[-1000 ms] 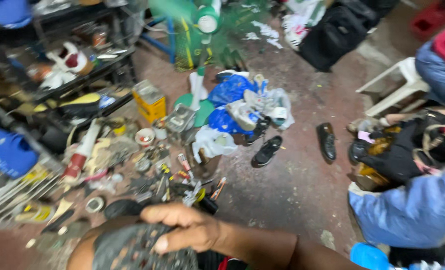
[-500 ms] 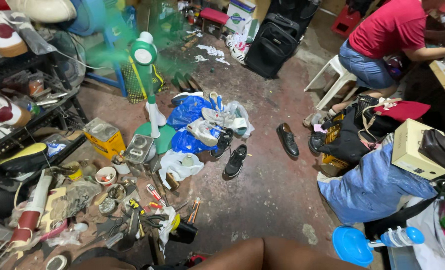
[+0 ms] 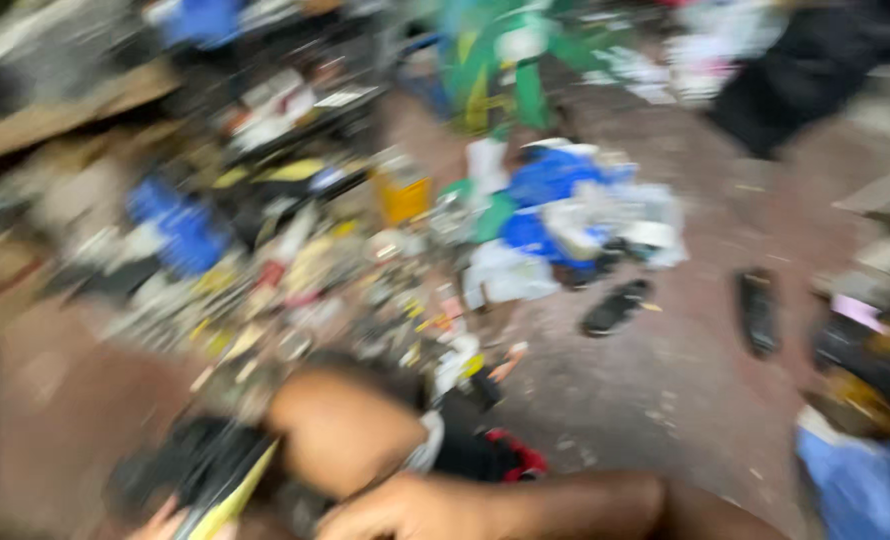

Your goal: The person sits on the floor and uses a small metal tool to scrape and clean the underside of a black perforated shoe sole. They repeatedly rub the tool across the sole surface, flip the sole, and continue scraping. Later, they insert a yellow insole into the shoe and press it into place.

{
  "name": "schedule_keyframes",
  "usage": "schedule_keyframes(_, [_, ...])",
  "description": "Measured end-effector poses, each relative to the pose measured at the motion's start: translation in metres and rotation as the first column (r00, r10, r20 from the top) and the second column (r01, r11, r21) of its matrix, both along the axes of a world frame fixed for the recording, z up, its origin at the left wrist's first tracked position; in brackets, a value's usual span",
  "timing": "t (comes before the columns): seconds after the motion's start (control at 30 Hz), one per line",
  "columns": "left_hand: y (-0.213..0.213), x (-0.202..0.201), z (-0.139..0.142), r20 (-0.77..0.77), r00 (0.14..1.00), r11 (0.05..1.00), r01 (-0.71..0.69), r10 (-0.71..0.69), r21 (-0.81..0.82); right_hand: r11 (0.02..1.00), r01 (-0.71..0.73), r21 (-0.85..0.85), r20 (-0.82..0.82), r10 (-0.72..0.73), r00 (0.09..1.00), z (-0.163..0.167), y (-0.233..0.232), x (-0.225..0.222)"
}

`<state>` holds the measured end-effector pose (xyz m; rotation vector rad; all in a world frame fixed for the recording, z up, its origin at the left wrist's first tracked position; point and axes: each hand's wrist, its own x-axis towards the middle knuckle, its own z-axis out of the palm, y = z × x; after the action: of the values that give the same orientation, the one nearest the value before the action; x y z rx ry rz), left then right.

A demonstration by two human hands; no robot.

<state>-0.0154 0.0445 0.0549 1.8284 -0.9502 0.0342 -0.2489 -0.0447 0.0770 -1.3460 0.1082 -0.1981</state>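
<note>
The whole view is smeared by motion. My right hand (image 3: pixel 405 510) shows at the bottom edge, its forearm running off to the right and its fingers curled; the blur hides whether it holds anything. Just above it is a rounded bare shape, probably my knee (image 3: pixel 345 435). At the bottom left corner a sliver of my left hand (image 3: pixel 160 522) touches a dark object (image 3: pixel 190 465) with a yellow strip (image 3: pixel 237 488) beside it. Its grip cannot be made out.
Small tools and parts (image 3: pixel 365 290) litter the floor ahead. Behind them are a yellow box (image 3: pixel 405 195), a heap of blue and white bags (image 3: pixel 550 205) and a green fan (image 3: pixel 510 60). Two black sandals (image 3: pixel 615 305) lie to the right, and blue cloth (image 3: pixel 855 480) at the lower right.
The view has swung down and left and gone blurry. My right hand and forearm are back at the bottom edge, and the seated person at the right is out of view.
</note>
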Motion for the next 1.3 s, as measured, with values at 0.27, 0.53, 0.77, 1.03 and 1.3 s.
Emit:
schedule_keyframes(0.27, [0.060,-0.074,-0.039,-0.207,0.978,0.967,-0.060,0.008,-0.249,0.969,-0.050,-0.243,0.173,0.094,0.980,-0.025,-0.014,-0.007])
schedule_keyframes(0.53, [0.057,-0.082,0.001,-0.160,0.985,0.962,0.026,-0.071,-0.272,0.989,0.050,-0.138,-0.073,-0.060,0.996,-0.047,-0.006,-0.004])
schedule_keyframes(0.77, [0.062,-0.084,-0.015,-0.203,0.973,0.961,0.052,-0.110,-0.273,0.789,0.181,-0.587,-0.020,-0.237,0.971,-0.036,-0.011,-0.004])
schedule_keyframes(1.03, [0.063,-0.086,-0.019,-0.229,0.962,0.947,0.074,-0.150,-0.312,0.699,0.182,-0.691,0.018,-0.235,0.972,-0.024,-0.009,0.005])
schedule_keyframes(1.3, [0.065,-0.087,-0.021,-0.276,0.946,0.940,0.071,-0.170,-0.333,0.701,0.188,-0.688,0.057,-0.206,0.977,-0.025,-0.008,0.012])
